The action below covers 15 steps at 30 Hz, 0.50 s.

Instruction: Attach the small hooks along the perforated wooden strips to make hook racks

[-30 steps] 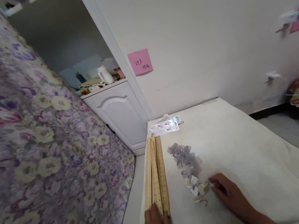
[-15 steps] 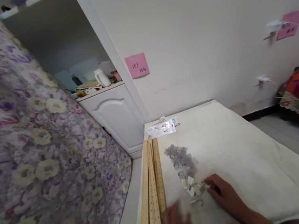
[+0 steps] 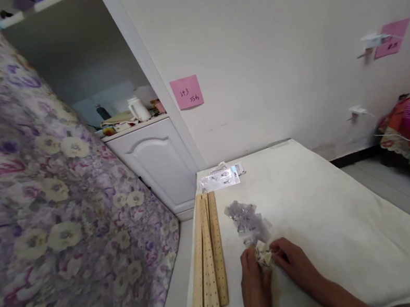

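A little heap of small cream-white pieces (image 3: 263,253) sits on the cloth-covered table between my two hands. My left hand (image 3: 254,278) curls round the heap's left side, its fingers close together. From the other side, my right hand (image 3: 292,261) bends its thumb and fingers in against the same pieces. Which single pieces each hand grips is too small to make out. Just beyond the heap spreads a pile of small clear plastic packets (image 3: 247,219) with metal bits inside. Several long wooden strips with holes (image 3: 209,258) lie left of my hands.
Clear packaging with a printed card (image 3: 219,178) lies at the table's far left corner. The white tablecloth (image 3: 340,225) stretches right. A floral curtain (image 3: 58,200) hangs on the left, beside a white cabinet (image 3: 163,163). The wall (image 3: 252,60) stands behind the table.
My left hand has moved up and right from beside the wooden strips to the cream pieces. My right hand has shifted slightly left. The pieces, loosely spread before, are now bunched together.
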### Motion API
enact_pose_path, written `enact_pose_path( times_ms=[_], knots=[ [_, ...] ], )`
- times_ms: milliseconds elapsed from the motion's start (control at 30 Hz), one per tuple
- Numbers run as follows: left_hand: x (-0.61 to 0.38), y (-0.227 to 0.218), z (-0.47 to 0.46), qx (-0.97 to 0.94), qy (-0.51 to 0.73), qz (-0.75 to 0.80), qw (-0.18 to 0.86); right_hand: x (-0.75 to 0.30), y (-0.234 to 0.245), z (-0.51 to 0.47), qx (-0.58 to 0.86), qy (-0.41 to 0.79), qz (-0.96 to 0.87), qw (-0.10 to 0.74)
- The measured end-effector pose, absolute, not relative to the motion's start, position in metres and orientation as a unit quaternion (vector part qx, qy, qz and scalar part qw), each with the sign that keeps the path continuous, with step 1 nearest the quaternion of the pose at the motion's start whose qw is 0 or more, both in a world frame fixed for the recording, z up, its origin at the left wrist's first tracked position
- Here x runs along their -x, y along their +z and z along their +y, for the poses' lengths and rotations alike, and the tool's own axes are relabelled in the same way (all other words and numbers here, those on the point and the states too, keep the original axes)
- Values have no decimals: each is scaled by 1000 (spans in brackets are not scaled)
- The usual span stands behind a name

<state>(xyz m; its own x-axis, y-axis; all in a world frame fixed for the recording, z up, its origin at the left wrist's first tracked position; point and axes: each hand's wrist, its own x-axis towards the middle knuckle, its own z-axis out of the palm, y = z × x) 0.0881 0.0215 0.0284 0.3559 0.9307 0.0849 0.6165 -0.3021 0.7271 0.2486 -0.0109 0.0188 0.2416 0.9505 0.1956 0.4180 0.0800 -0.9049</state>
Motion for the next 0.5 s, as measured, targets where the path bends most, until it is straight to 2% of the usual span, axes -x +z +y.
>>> enact_pose_path(
  times_ms=[500],
  knots=[
    [-73, 11, 21, -749, 308, 499, 308, -238, 15, -12, 617, 274, -530, 512]
  ],
)
